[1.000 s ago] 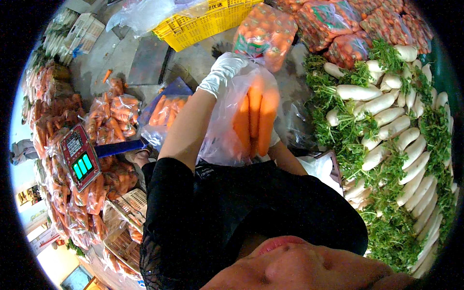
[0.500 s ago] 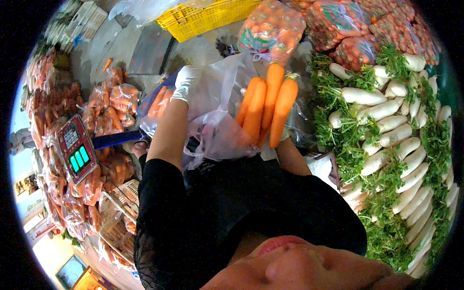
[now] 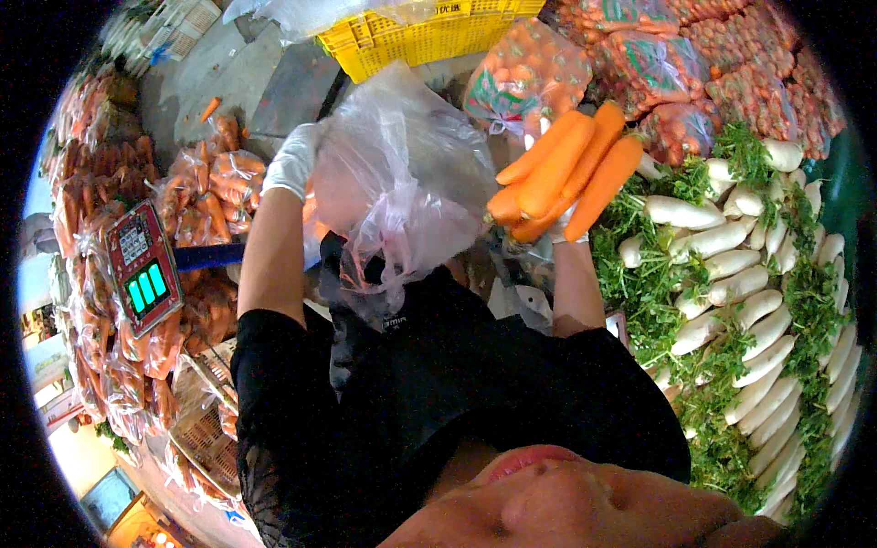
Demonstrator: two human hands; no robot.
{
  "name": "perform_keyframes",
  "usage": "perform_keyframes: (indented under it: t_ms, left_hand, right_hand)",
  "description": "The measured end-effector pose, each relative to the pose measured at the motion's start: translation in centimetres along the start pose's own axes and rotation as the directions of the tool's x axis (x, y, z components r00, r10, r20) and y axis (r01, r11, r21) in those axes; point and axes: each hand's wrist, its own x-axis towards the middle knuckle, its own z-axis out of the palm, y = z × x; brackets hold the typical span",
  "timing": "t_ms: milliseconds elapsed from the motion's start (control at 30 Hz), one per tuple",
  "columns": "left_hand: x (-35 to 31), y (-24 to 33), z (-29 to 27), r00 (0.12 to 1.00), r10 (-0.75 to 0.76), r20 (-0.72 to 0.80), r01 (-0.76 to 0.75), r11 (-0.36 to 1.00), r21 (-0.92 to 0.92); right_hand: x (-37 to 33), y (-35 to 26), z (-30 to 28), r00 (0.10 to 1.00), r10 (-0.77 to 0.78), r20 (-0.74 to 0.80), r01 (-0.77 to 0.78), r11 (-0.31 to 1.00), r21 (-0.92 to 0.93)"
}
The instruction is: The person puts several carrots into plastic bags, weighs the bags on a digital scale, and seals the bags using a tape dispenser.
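My left hand, in a white glove, grips the left edge of a clear plastic bag. The bag hangs spread out in front of my chest. My gloved right hand is closed around several large orange carrots, to the right of the bag and apart from it. The carrots fan up and to the right, and hide most of that hand's fingers. Beside my left wrist, a little orange shows behind the bag's edge.
A scale display stands on a blue arm at left, before bagged carrots. White radishes with leaves are piled at right. A yellow crate and carrot-filled sacks lie ahead. A woven basket is at lower left.
My right hand has drawn the carrots up and right, away from the bag. My left hand has shifted left with the bag, which now billows wider and higher.
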Motion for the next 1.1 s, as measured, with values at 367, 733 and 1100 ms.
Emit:
perform_keyframes:
  t_ms: [367,733,1100]
  left_hand:
    - [-13.3,24.1,0.1,0.855,0.507,0.115,-0.362,0.739,-0.569]
    - [-7.1,25.9,0.0,0.691,0.721,-0.046,-0.637,0.577,-0.511]
    - [-12.5,-16.7,-4.8,0.712,0.414,-0.567,0.111,0.731,0.673]
  right_hand:
    - [-3.8,0.0,1.4,0.978,-0.147,-0.147,0.15,0.989,0.009]
    - [-5.0,2.3,4.5,0.99,-0.107,-0.095,0.111,0.993,0.037]
    - [-0.3,8.7,8.4,0.929,0.231,0.288,-0.247,0.969,0.02]
